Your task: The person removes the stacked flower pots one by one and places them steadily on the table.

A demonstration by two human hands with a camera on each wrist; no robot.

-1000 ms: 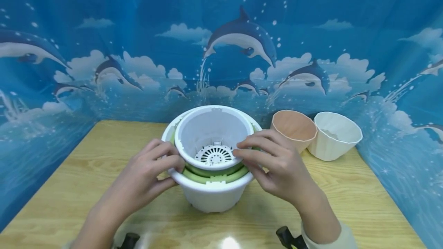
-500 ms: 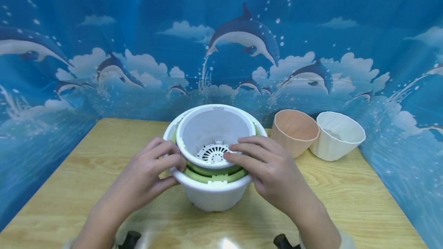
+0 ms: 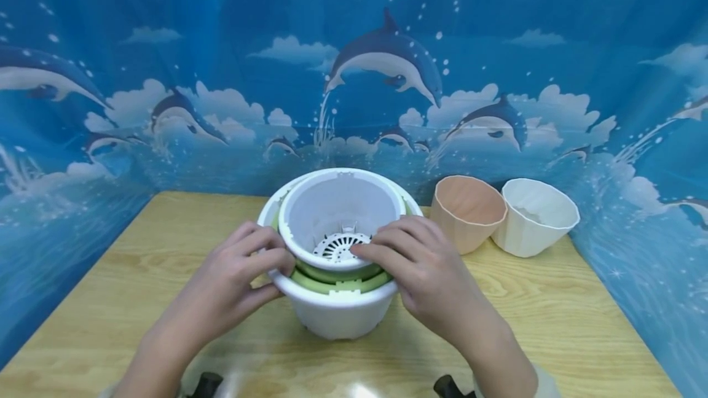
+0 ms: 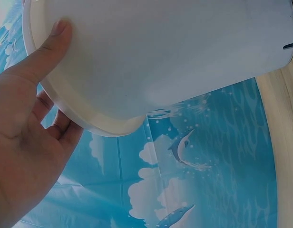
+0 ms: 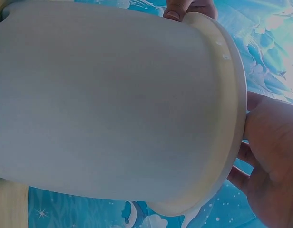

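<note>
A stack of nested plastic plant pots stands at the middle of the table in the head view. The large white pot (image 3: 342,315) is outermost, a green pot (image 3: 345,285) sits inside it, and a small white pot (image 3: 343,201) with a slotted bottom is innermost. My left hand (image 3: 235,275) grips the large pot's rim, its thumb (image 4: 58,40) against the outer wall and its fingers over the edge. My right hand (image 3: 428,269) bends its fingers over the right front rim of the small pot, fingertips inside; its thumb is hidden in the head view.
To the right at the back stand a pink faceted pot (image 3: 467,214) and a white faceted pot (image 3: 533,220), side by side, the white one with something pale inside. A blue dolphin-printed curtain (image 3: 232,29) closes off the back and sides of the wooden table (image 3: 149,250).
My right hand has moved left and its fingers have bent further over the small white pot's rim. The left hand and the stacked pots have stayed in place.
</note>
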